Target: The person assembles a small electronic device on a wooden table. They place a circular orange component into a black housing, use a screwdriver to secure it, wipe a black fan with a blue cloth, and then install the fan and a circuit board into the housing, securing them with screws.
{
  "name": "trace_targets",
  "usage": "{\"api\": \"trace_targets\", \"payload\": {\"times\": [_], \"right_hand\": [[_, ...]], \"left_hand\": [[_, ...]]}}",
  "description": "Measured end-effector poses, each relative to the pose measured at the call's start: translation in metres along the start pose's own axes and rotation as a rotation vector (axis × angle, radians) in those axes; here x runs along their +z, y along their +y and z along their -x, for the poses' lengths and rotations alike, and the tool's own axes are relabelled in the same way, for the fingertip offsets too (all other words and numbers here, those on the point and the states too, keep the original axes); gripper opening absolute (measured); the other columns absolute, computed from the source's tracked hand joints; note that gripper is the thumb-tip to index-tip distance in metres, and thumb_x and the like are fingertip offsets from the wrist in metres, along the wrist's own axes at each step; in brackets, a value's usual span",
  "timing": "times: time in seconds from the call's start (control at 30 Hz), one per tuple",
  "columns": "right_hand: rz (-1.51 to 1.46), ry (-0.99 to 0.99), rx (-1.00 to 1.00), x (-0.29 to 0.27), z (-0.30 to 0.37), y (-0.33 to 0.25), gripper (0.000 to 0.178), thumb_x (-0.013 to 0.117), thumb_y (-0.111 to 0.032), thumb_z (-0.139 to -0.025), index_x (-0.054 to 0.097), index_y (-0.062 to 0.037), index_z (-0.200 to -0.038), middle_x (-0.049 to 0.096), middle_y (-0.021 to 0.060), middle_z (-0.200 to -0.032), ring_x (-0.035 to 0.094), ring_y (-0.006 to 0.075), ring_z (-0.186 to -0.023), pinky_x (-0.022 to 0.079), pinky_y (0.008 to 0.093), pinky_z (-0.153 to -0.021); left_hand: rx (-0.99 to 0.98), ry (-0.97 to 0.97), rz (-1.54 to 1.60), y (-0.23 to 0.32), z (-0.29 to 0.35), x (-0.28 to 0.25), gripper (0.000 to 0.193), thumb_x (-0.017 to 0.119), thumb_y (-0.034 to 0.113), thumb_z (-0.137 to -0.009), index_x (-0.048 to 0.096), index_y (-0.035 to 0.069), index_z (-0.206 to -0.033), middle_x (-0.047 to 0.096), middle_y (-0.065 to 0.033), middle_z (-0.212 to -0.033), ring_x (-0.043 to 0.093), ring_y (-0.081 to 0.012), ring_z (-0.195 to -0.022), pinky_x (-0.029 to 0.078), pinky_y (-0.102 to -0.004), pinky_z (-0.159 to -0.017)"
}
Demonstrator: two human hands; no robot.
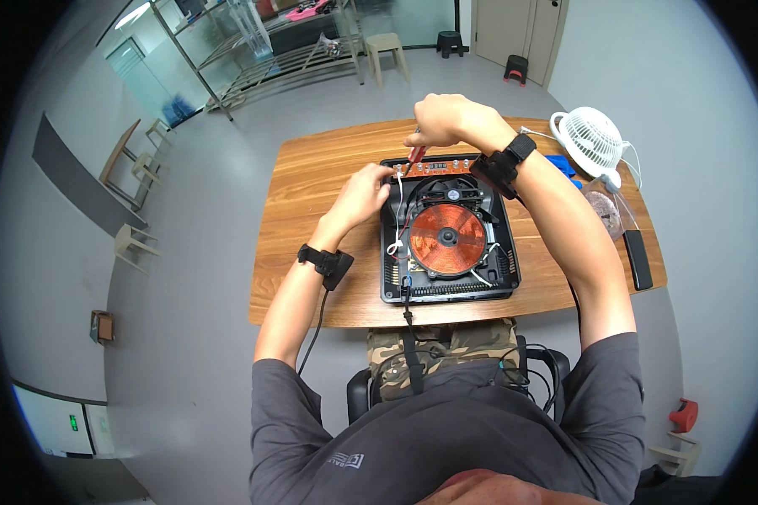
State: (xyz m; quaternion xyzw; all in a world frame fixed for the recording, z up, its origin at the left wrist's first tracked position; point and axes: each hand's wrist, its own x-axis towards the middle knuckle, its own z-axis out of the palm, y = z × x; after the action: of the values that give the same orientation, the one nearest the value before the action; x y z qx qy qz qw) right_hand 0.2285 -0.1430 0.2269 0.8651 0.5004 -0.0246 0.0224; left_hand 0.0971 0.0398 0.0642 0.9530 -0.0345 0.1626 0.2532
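Note:
An opened induction cooker (389,282) lies on the table with its black housing, round copper coil (429,240) and fan (453,194) exposed. Along its far edge runs a narrow orange circuit board (446,167) with several buttons. My right hand (446,119) grips a screwdriver (418,155) by its red handle, its shaft pointing down at the board's left part. At the board's left end, the fingers of my left hand (365,195) are closed on its edge, beside a white wire (401,198). The screwdriver's tip is too small to make out clearly.
Right of the cooker, the wooden table (312,181) holds a white fan (589,139), a blue item (559,165), a clear round container (602,210) and a black bar (637,259). Cables run from my wrist bands. A metal shelf (269,76) and a stool (386,49) stand beyond.

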Motion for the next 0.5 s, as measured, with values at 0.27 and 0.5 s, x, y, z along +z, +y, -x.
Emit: {"api": "trace_targets", "payload": {"times": [0.27, 0.5], "right_hand": [[-0.078, 0.068, -0.172, 0.001, 0.007, -0.017, 0.067, 0.064, -0.063, -0.093, 0.076, 0.0033, -0.091, 0.073, 0.0263, -0.085, 0.072, 0.0427, -0.087, 0.058, 0.0487, -0.082], [-0.197, 0.009, -0.25, 0.011, 0.003, -0.034, 0.067, 0.063, -0.063, -0.093, 0.075, 0.0029, -0.096, 0.073, 0.0242, -0.084, 0.072, 0.0418, -0.085, 0.057, 0.0486, -0.079]], "left_hand": [[0.151, 0.158, 0.02, 0.038, -0.007, -0.036, 0.045, 0.075, 0.007, -0.087, 0.061, 0.004, -0.129, 0.067, -0.0117, -0.104, 0.061, -0.0224, -0.081, 0.053, -0.037, -0.076], [0.114, 0.171, 0.166, 0.039, 0.01, -0.047, 0.037, 0.079, 0.013, -0.087, 0.065, 0.005, -0.119, 0.066, -0.0077, -0.082, 0.059, -0.017, -0.066, 0.05, -0.0328, -0.065]]}}
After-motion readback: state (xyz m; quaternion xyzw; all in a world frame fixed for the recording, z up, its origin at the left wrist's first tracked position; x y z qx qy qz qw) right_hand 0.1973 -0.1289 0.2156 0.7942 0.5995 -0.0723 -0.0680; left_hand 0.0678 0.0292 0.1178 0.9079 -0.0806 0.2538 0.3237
